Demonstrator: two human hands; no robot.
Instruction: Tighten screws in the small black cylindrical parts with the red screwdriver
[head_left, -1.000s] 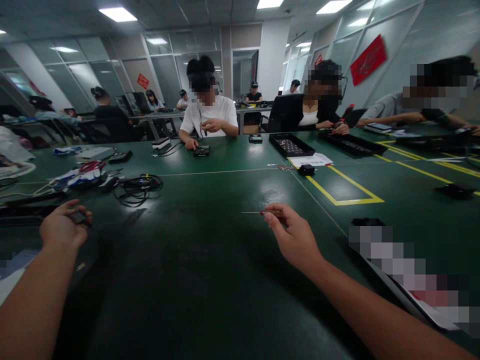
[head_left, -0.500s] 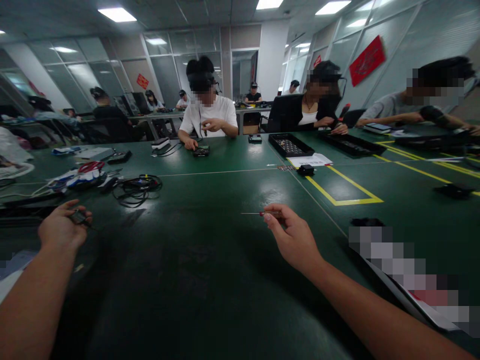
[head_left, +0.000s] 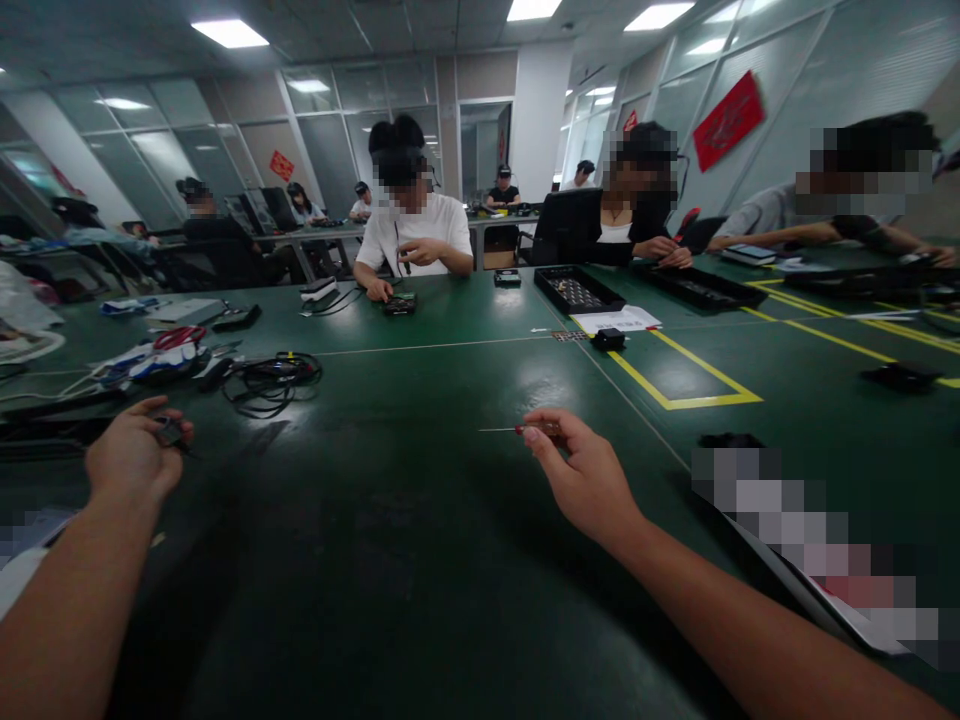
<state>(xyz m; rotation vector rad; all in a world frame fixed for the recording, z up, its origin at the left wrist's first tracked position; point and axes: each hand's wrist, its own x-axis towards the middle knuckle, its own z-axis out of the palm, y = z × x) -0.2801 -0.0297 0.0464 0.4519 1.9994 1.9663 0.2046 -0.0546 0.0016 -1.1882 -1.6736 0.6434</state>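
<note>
Right hand: the right hand [head_left: 589, 478] pinches a thin screwdriver [head_left: 525, 430] between thumb and fingers, its shaft pointing toward 9 o'clock above the green table [head_left: 420, 480].
Left hand: the left hand [head_left: 135, 455], well apart at 9 o'clock, curls its fingers around a small dark part [head_left: 169, 432].
Cables: a black tangle of cables [head_left: 270, 378] lies at 1 o'clock from the left hand.
Tray: a black tray [head_left: 577, 290] sits at 12 o'clock from the right hand, far across the table.

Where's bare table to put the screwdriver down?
Bare green table lies between the left hand and the right hand holding the screwdriver. The yellow-taped box is also bare. Crowded: cable tangle at left.
</note>
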